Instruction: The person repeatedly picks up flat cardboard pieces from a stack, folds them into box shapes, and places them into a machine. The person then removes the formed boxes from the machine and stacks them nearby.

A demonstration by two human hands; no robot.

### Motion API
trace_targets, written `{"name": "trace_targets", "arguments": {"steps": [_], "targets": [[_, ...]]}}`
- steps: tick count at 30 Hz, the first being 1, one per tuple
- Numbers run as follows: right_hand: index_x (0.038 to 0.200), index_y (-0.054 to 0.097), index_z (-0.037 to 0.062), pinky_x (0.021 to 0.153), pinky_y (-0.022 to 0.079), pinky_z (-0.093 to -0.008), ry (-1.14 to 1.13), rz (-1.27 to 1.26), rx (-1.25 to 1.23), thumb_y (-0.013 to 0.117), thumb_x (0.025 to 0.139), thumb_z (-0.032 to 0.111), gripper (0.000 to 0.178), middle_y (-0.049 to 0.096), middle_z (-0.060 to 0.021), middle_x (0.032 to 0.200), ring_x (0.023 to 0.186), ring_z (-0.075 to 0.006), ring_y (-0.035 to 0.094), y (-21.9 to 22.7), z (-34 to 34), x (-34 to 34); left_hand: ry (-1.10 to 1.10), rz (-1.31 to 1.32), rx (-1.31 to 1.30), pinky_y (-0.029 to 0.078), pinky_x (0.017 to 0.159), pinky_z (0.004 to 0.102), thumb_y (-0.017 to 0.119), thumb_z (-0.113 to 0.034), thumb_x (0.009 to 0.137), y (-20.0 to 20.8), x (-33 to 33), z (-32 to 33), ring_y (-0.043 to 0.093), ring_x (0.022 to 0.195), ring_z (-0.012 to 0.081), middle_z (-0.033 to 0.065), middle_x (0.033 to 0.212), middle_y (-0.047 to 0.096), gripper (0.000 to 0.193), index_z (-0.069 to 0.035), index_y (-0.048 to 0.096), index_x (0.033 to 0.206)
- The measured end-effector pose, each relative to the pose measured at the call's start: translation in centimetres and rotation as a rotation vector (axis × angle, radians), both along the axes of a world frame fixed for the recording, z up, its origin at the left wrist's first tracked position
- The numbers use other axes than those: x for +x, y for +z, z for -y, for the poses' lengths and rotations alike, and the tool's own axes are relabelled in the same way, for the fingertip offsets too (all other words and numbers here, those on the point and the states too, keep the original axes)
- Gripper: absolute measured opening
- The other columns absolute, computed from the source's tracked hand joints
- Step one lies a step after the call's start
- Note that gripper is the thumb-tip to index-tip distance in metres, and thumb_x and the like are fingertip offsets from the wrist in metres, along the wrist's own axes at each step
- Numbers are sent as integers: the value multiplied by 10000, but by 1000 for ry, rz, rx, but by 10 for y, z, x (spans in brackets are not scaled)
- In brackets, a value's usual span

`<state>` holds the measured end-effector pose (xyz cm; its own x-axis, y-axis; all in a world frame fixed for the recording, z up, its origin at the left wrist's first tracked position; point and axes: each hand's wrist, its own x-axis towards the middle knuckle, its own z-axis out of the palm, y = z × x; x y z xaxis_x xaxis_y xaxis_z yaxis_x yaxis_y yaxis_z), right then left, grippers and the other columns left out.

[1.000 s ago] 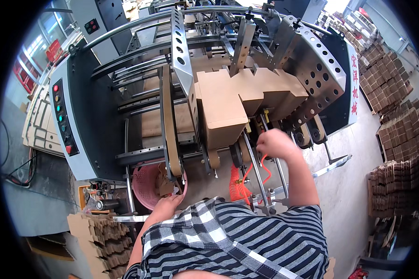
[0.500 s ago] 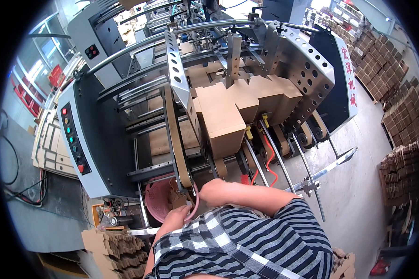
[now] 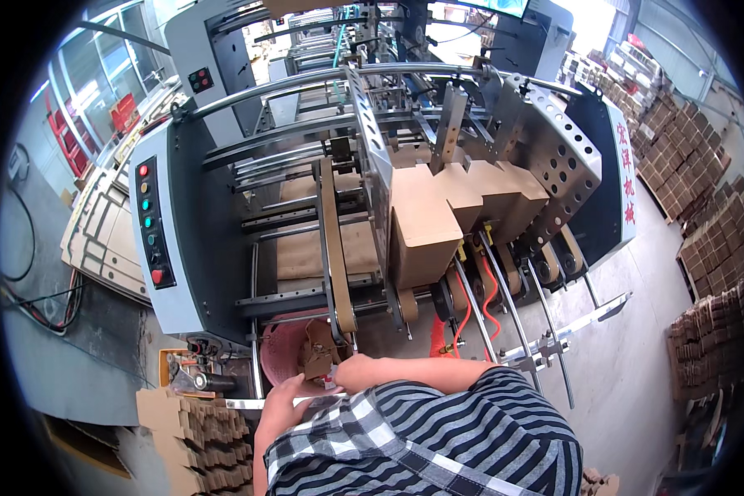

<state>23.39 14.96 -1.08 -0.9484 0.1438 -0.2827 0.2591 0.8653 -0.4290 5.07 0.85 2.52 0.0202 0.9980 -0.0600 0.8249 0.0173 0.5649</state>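
Note:
A pink plastic basket (image 3: pixel 274 357) stands low by the machine's near left corner, with torn brown cardboard scraps (image 3: pixel 314 351) inside. My right hand (image 3: pixel 358 374) reaches to its right side, fingers closed. Beside those fingers shows a small white-and-red thing (image 3: pixel 330 380), too small to name; whether they grip it is unclear. At the basket's near rim is my left hand (image 3: pixel 283 400), thumb apart from its outstretched fingers, with nothing seen in it. Ahead, folded brown cardboard blanks (image 3: pixel 426 219) stand in the machine's feeder between perforated metal side plates (image 3: pixel 566 136).
Metal rods (image 3: pixel 504 293) and a crossbar (image 3: pixel 591 318) jut from the machine toward me. A button panel (image 3: pixel 150 223) is on its left side. Cardboard stacks lie at lower left (image 3: pixel 211 442) and along the right (image 3: pixel 678 153). Orange tubing (image 3: pixel 469 318) hangs below the feeder.
My view has shifted, so the machine sits further right and lower. My right hand has come down closer to the basket's contents. My left hand has slid left along the near rim.

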Motion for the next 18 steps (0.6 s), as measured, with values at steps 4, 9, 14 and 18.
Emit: {"name": "trace_targets", "arguments": {"steps": [4, 9, 14, 18], "targets": [[838, 662, 20, 629, 514, -460, 17, 10, -28, 624, 676, 167, 221, 650, -175, 752, 750, -352, 646, -18, 24, -33, 153, -11, 91, 449, 875, 422, 693, -142, 728, 0, -31, 49, 566, 1003, 363, 187, 1097, 605, 485, -40, 549, 1180], [959, 648, 63, 721, 506, -457, 58, 169, -66, 562, 772, 178, 235, 652, -164, 900, 871, -345, 632, -1, 53, -67, 298, -89, 198, 475, 806, 408, 648, -153, 741, 17, -64, 95, 603, 922, 302, 119, 1021, 642, 410, -90, 581, 1140], [972, 630, 57, 738, 473, -473, 201, 18, -118, 525, 812, 186, 231, 633, -206, 893, 872, -384, 607, 10, 87, -92, 422, -191, 493, 455, 868, 374, 642, -166, 730, 8, -90, 155, 601, 933, 262, 103, 984, 646, 347, -42, 617, 1053], [991, 633, 65, 742, 468, -461, 302, 134, -150, 564, 816, 260, 270, 626, -223, 892, 873, -385, 606, 4, 105, -126, 608, -214, 615, 413, 933, 396, 653, -182, 750, 23, -109, 198, 577, 999, 255, 97, 1005, 634, 279, -52, 637, 996]]}}
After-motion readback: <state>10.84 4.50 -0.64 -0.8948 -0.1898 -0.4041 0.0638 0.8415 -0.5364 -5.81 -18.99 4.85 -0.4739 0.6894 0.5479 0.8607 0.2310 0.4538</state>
